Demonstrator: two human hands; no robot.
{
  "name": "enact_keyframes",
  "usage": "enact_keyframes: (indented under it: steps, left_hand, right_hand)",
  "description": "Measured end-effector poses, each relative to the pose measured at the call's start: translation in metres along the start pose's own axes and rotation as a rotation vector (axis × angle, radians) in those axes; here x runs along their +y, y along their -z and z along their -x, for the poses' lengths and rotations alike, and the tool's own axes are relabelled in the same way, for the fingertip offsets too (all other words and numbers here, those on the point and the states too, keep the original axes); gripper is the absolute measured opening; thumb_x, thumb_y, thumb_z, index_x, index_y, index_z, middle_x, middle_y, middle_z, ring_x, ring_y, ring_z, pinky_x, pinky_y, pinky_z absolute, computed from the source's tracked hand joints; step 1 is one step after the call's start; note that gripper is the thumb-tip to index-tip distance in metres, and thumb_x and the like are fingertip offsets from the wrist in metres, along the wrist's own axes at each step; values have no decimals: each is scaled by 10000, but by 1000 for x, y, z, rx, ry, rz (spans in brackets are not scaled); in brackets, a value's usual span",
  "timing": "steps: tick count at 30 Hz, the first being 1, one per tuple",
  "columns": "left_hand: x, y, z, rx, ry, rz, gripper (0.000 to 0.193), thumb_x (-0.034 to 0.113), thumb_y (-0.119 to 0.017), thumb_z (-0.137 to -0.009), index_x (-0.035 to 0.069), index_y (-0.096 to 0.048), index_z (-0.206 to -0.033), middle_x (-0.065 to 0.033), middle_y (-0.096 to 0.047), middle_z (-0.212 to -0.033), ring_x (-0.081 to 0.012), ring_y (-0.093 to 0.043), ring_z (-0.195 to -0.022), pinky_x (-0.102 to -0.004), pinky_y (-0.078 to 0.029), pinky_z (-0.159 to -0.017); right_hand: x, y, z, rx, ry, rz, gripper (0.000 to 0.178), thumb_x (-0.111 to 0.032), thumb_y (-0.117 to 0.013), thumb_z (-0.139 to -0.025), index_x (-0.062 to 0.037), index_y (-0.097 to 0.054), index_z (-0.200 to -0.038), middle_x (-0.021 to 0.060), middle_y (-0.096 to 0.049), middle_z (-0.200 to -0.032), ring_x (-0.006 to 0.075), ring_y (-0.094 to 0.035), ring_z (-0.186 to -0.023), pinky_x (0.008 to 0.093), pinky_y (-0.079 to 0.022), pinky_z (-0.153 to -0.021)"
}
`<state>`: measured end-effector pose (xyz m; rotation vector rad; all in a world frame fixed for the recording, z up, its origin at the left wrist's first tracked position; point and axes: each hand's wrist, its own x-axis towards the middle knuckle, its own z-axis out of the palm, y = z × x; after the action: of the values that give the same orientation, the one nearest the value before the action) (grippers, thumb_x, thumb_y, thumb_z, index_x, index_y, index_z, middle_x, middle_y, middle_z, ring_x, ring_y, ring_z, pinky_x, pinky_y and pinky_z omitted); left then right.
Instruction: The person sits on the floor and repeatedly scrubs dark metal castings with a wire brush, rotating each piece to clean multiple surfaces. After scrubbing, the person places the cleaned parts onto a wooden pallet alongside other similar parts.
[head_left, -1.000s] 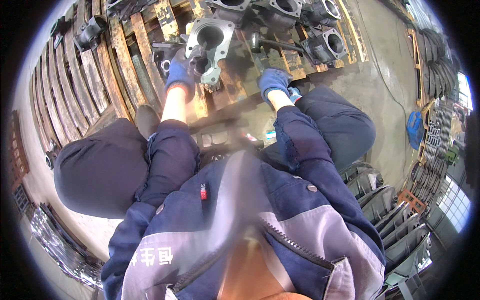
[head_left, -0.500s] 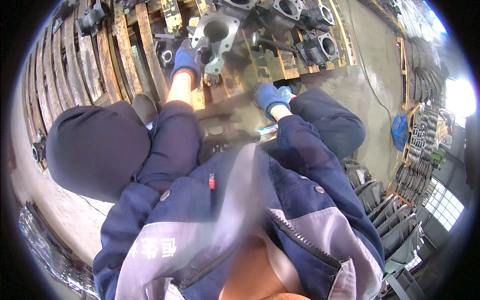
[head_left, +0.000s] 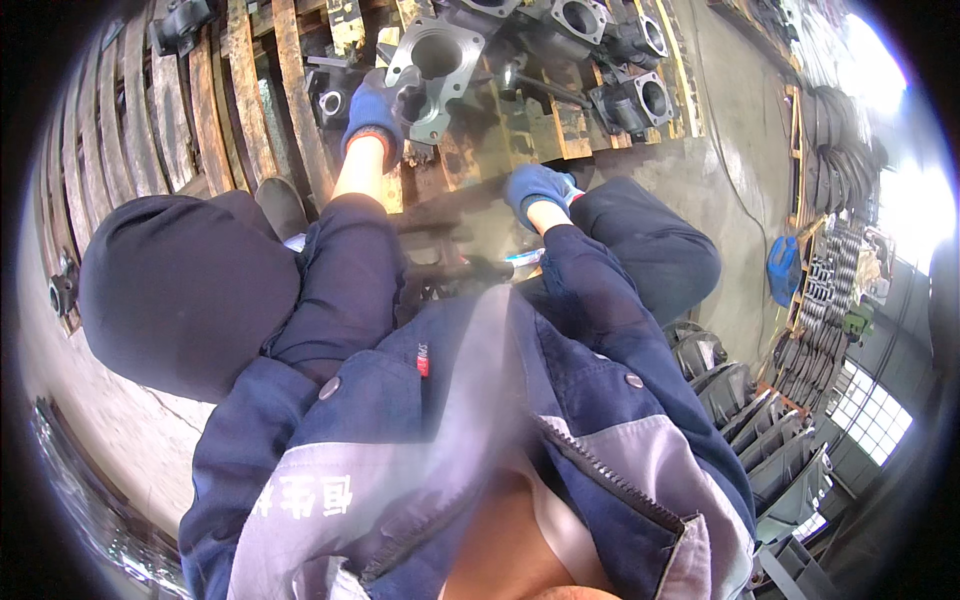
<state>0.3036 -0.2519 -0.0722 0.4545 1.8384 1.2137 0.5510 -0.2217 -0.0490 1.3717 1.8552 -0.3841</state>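
The person's dark blue and grey jacket (head_left: 360, 410) occupies the near area, with the left knee (head_left: 190, 290) and right knee (head_left: 650, 250) out to either side. A small white-and-blue tube (head_left: 524, 258) lies between the knees.

The right hand (head_left: 538, 192), in a blue glove, is positioned just beside the right knee, back uppermost. Its fingers are curled; whether they grip anything cannot be told. The left hand (head_left: 374, 118), also in a blue glove, reaches farther forward. Its fingers are closed on the left side of the metal part (head_left: 433, 95).

The metal part is located over the near edge of the wooden pallet (head_left: 395, 190), in front of the person. Its long axis runs away from the person, with the narrow end pointing back toward the body and the wide end away. The flat face is turned up toward the head. The face is pale, bare grey, with one large round opening in the wide end and small round holes near the edge; the side by the glove is darker.

Right of the metal part lies a hammer (head_left: 512, 80), its handle extending rightward. Beyond it stand dark flanged castings (head_left: 628, 108).
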Motion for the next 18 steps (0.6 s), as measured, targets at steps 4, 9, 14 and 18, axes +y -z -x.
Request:
enact_keyframes:
  steps: [4,9,14,18]
  left_hand:
    - [7,2,1,-57,121,462,350,162,-660,-918,11,-580,-1224,-140,-659,-1107,-214,-630,-905,-349,-511,-816]
    - [-3,-3,-4,11,75,268,357,164,-714,-868,-23,-611,-1154,-91,-665,-996,-145,-584,-800,-302,-480,-712]
    - [-35,-7,-33,16,-93,192,530,399,-739,-846,-32,-638,-1138,-173,-705,-949,-208,-637,-809,-363,-515,-744]
    - [-58,-8,-59,47,-95,79,396,158,-775,-847,-26,-613,-1158,-77,-666,-992,-154,-562,-835,-296,-447,-765]
  right_hand:
    - [-19,10,-10,146,54,169,286,-223,-640,-858,-129,-744,-1107,126,-705,-1181,329,-674,-1092,468,-531,-809]
    - [-22,9,-15,99,48,-8,291,-169,-609,-875,-96,-727,-1130,150,-687,-1211,349,-663,-1113,456,-533,-864]
    - [8,-23,-5,-81,53,-106,362,-241,-572,-892,-71,-689,-1190,206,-637,-1259,387,-605,-1183,468,-493,-967]
    - [13,-48,3,65,188,-189,380,-306,-618,-879,-146,-669,-1220,195,-652,-1230,387,-612,-1161,466,-483,-971]
